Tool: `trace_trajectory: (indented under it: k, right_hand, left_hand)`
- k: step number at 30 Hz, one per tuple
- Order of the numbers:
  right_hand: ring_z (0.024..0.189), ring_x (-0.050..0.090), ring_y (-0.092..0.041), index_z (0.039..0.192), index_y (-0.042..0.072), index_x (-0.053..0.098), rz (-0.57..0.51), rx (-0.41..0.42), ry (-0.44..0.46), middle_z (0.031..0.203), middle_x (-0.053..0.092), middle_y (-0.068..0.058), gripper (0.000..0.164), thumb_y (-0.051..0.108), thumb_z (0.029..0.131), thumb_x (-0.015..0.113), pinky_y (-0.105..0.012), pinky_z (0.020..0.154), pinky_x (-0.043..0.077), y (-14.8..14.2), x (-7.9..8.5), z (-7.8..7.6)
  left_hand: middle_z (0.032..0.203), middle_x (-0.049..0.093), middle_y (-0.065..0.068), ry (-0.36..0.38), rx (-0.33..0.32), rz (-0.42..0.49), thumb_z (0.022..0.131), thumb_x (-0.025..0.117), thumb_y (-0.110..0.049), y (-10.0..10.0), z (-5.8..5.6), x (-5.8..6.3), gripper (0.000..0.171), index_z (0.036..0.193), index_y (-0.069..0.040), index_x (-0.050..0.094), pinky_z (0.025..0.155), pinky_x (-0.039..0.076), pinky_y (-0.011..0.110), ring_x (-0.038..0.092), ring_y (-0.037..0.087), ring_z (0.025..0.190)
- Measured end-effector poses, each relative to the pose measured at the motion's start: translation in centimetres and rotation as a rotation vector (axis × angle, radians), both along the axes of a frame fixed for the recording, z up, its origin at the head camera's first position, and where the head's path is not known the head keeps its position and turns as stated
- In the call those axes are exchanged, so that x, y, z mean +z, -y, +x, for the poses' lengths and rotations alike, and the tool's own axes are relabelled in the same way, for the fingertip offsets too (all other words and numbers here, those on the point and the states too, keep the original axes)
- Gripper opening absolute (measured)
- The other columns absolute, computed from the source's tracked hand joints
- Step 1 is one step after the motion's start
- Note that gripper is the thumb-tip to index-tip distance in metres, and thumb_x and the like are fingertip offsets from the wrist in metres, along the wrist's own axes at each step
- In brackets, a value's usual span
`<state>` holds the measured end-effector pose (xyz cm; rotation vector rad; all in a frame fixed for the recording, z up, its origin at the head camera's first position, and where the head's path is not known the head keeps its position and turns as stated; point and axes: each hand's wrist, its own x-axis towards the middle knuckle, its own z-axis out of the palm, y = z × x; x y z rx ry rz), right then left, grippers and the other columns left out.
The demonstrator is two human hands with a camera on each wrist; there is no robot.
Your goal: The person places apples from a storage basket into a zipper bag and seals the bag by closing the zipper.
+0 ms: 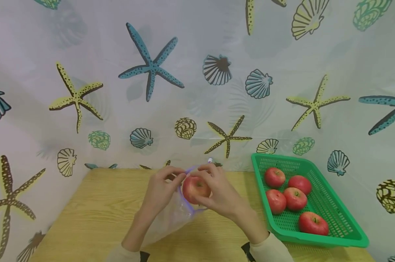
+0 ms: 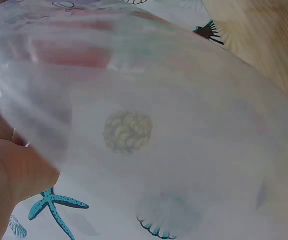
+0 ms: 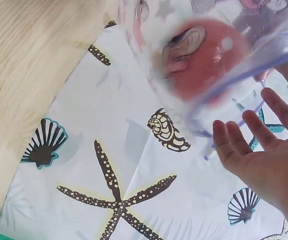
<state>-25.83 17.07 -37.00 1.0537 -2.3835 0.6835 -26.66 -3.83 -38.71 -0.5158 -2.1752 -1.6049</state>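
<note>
My left hand point(image 1: 163, 187) pinches the purple-edged rim of a clear plastic zip bag point(image 1: 172, 218) between thumb and fingers. A red apple point(image 1: 196, 189) is at the mouth of the bag; through the film it shows as a red shape point(image 3: 209, 60) in the right wrist view. My right hand point(image 1: 218, 191) is over the right side of the apple in the head view. From the right wrist, its fingers point(image 3: 229, 145) look loosely bent and spread beside the purple zip edge. In the left wrist view the bag's film hides most of the scene.
A green plastic basket point(image 1: 343, 214) stands on the right of the wooden table point(image 1: 96, 207). Several red apples point(image 1: 295, 199) lie in it. A white sheet point(image 1: 191, 102) printed with starfish and shells hangs behind the table and at both sides.
</note>
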Motion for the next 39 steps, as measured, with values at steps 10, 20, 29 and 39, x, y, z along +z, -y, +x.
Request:
trace_trajectory:
  k: [10,20,29,39]
  right_hand:
    - [0.117,0.053,-0.023,0.117,0.01,0.063,-0.141,-0.031,-0.044,0.121,0.056,-0.005,0.039,0.013,0.082,0.081,-0.042,0.096,0.049,-2.5,-0.3,0.2]
    - [0.118,0.055,-0.024,0.122,0.008,0.062,-0.02,-0.16,0.008,0.124,0.056,-0.006,0.048,0.023,0.082,0.082,-0.044,0.097,0.049,-7.4,-1.4,0.0]
    - [0.142,0.034,-0.046,0.144,0.015,0.048,0.156,-0.363,0.225,0.153,0.04,-0.013,0.074,0.048,0.084,0.076,-0.071,0.106,0.031,-12.0,-1.5,0.6]
    - [0.144,0.03,-0.044,0.15,0.017,0.041,0.257,-0.483,0.273,0.159,0.031,-0.014,0.08,0.058,0.086,0.069,-0.081,0.096,0.029,-16.7,-2.7,1.1]
  left_hand:
    - [0.091,0.069,0.002,0.039,0.127,0.103,0.092,0.071,-0.024,1.7,-0.1,1.1,0.012,0.1,-0.015,0.074,0.062,0.052,0.018,0.062,0.013,0.077]
    - [0.096,0.07,-0.001,0.099,0.108,0.044,0.092,0.072,-0.022,1.7,0.1,0.9,0.011,0.101,-0.016,0.075,0.067,0.056,0.021,0.061,0.016,0.083]
    - [0.094,0.069,-0.003,0.074,0.067,0.013,0.093,0.072,-0.022,1.3,0.1,0.6,0.011,0.101,-0.017,0.075,0.067,0.055,0.021,0.061,0.016,0.084]
    - [0.092,0.068,-0.003,0.032,0.042,-0.042,0.091,0.073,-0.02,0.9,-0.1,-0.1,0.008,0.098,-0.016,0.075,0.069,0.055,0.022,0.061,0.015,0.082]
